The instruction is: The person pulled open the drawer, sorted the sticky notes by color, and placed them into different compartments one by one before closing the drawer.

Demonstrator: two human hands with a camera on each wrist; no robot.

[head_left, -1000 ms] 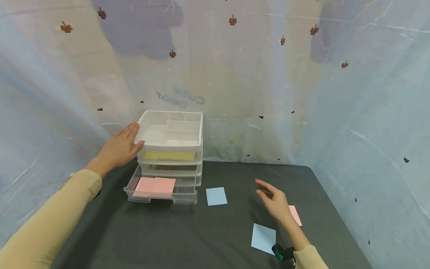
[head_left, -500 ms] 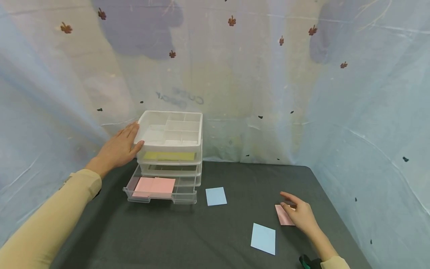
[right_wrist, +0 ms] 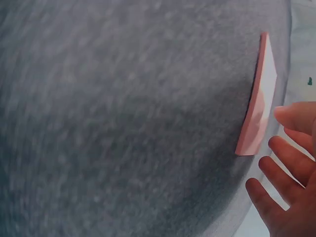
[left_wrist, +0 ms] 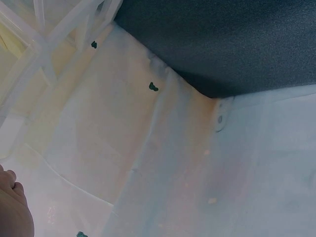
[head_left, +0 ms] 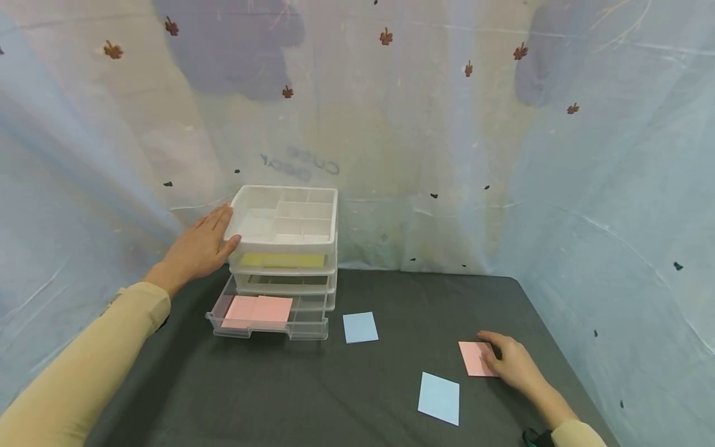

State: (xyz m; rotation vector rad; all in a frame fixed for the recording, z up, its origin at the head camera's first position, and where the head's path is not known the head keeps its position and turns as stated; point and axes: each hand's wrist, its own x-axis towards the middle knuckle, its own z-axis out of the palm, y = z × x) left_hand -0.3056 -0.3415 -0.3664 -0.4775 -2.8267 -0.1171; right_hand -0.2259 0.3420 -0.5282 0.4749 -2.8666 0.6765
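My left hand (head_left: 198,248) rests with straight fingers against the left side of a white plastic drawer unit (head_left: 262,247), the thumb at its top front corner. In the left wrist view only a bit of that hand (left_wrist: 14,210) shows. The bottom clear drawer (head_left: 307,329) is pulled out, with pink sticky note pads (head_left: 257,310) lying in its left part. Over at the right, my right hand (head_left: 519,366) hovers over the right edge of a pink sticky note pad (head_left: 473,359). The right wrist view shows its fingers loosely bent, apart from the pad (right_wrist: 257,108).
Two light blue sticky note pads lie on the dark table (head_left: 357,397): one (head_left: 360,327) beside the drawer, another (head_left: 439,398) nearer the front. Something yellow (head_left: 282,259) shows inside an upper drawer. A patterned curtain (head_left: 391,155) hangs behind and at both sides.
My right hand has moved right and slightly down, from left of the pink pad to over its right edge, uncovering the front blue pad. The left hand stays at the drawer unit.
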